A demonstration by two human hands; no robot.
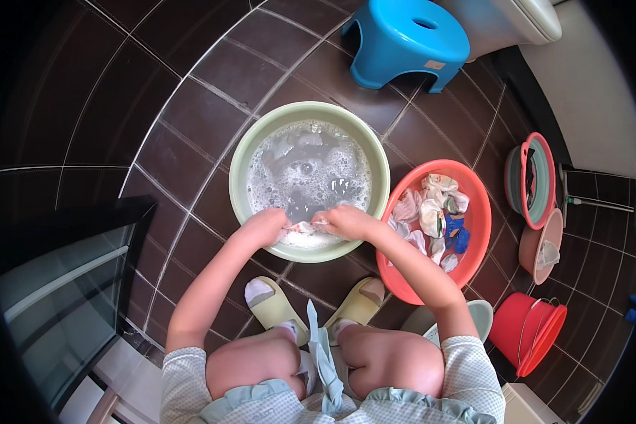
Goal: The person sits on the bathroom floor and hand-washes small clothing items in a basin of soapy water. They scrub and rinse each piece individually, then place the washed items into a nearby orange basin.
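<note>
A pale green basin [239, 166] of grey, foamy water [311, 169] stands on the floor in front of me. At its near side, my left hand [267, 227] and my right hand [346, 222] are both closed on a small wet, whitish cloth [302, 227]. It stretches between the two fists, just above the suds, with a faint reddish patch on it. Most of the cloth is hidden in my fingers, so its exact kind does not show. To the right, a coral-red basin [482, 212] contains crumpled white, pink and blue clothes [432, 212].
A blue plastic stool [406, 42] stands beyond the green basin, near a white toilet [509, 25]. Along the right are a folding basin [537, 180], a pink basin [532, 244] and a tipped red bucket [523, 328]. A pale basin [482, 318] sits by my right elbow.
</note>
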